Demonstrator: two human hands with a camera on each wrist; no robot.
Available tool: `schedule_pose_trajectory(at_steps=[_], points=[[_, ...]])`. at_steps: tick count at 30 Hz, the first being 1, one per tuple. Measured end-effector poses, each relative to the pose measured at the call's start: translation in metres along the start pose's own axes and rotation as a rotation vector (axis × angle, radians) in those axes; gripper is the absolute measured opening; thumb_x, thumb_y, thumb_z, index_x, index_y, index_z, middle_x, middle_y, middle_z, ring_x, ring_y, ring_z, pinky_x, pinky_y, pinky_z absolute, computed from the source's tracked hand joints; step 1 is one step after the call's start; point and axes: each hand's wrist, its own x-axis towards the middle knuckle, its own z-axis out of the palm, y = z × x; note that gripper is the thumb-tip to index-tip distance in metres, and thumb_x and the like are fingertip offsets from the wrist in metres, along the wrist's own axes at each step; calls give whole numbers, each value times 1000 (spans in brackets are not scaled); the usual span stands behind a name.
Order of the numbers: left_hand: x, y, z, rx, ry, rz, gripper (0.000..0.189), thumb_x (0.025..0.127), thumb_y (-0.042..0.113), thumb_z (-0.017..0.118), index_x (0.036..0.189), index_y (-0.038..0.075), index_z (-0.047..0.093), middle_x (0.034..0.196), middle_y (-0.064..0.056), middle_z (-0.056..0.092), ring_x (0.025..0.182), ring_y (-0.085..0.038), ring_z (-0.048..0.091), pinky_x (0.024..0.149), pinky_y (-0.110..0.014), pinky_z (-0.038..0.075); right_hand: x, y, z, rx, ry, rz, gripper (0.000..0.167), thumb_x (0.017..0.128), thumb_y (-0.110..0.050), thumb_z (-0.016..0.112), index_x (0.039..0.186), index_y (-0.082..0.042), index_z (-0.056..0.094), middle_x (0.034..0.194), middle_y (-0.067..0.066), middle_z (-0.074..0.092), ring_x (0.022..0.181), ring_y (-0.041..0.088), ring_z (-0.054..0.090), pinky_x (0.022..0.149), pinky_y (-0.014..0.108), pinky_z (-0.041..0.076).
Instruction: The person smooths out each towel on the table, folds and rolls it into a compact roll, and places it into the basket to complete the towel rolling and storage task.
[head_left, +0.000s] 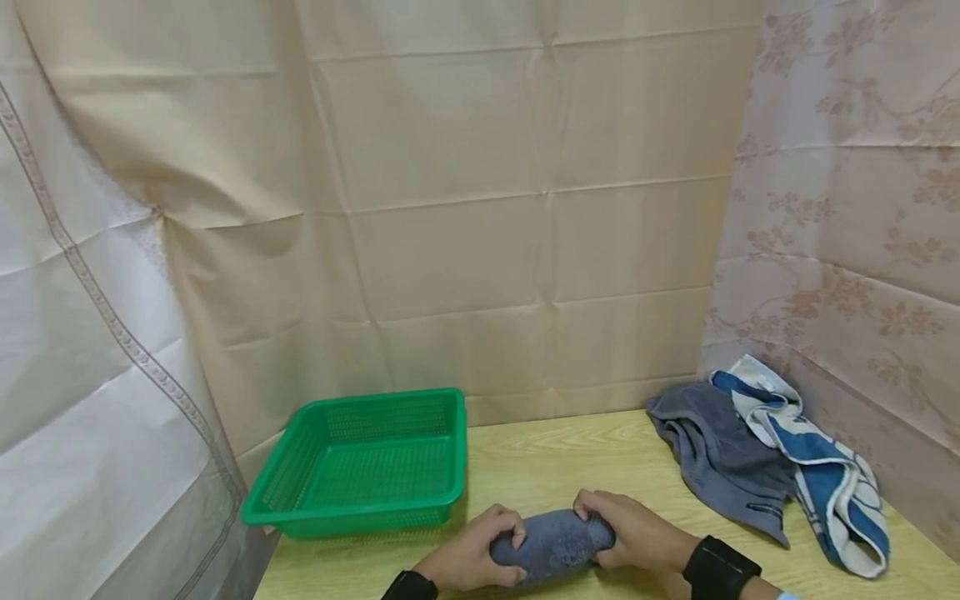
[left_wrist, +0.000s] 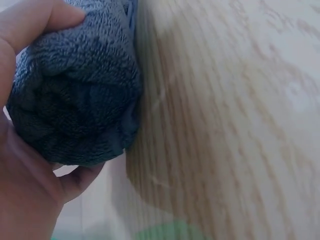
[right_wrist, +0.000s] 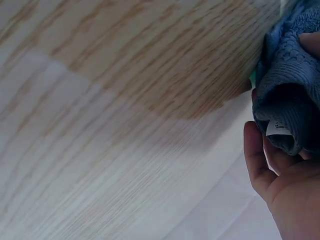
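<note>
Fingers of the left hand (head_left: pixel 483 550) and right hand (head_left: pixel 628 529) grip opposite ends of a rolled towel (head_left: pixel 553 546) at the desk (head_left: pixel 540 467). Rolling looks nearly done; the next move seems to call for a snug hold. Beyond the fingers: an empty green basket (head_left: pixel 352 515) left, loose towels (head_left: pixel 723 450) right, hanging beige cloth (head_left: pixel 525 208) behind.

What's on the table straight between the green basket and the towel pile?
Only bare table lies there, as the head view shows. The rolled towel, gripped by the left hand and right hand, is nearer the person.
</note>
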Motion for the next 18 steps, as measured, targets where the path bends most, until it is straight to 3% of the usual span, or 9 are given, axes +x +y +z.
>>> schedule_pose_trajectory(at_steps=[5, 9, 13, 18], points=[[-2, -2, 2, -18, 16, 14, 24, 96, 32, 74, 97, 19, 53, 115, 7, 47, 101, -10, 44, 82, -29, 39, -1, 5, 2, -2, 12, -24, 50, 79, -14, 86, 107, -30, 48, 104, -12, 54, 94, 7, 54, 76, 28, 42], [-4, -1, 2, -19, 25, 20, 24, 96, 31, 74, 97, 19, 53, 116, 6, 47, 102, -11, 45, 82, -30, 39, -3, 9, 1, 157, -15, -35, 37, 91, -28, 81, 111, -24, 50, 107, -3, 57, 94, 9, 55, 74, 28, 41], [-5, 1, 1, -12, 23, 28, 24, 97, 32, 74, 96, 19, 54, 118, 6, 47, 104, -11, 46, 84, -30, 40, -5, 9, -2, 346, -59, -10, 27, 100, -28, 71, 114, -14, 52, 106, 6, 56, 87, 9, 53, 69, 29, 39], [-5, 4, 1, -63, -22, 40, 18, 102, 35, 67, 101, 18, 60, 123, 6, 47, 112, -11, 46, 88, -30, 43, -5, 7, -3, 359, -64, -17, 32, 96, -25, 76, 109, -10, 51, 103, 1, 54, 90, 9, 52, 72, 26, 38]])
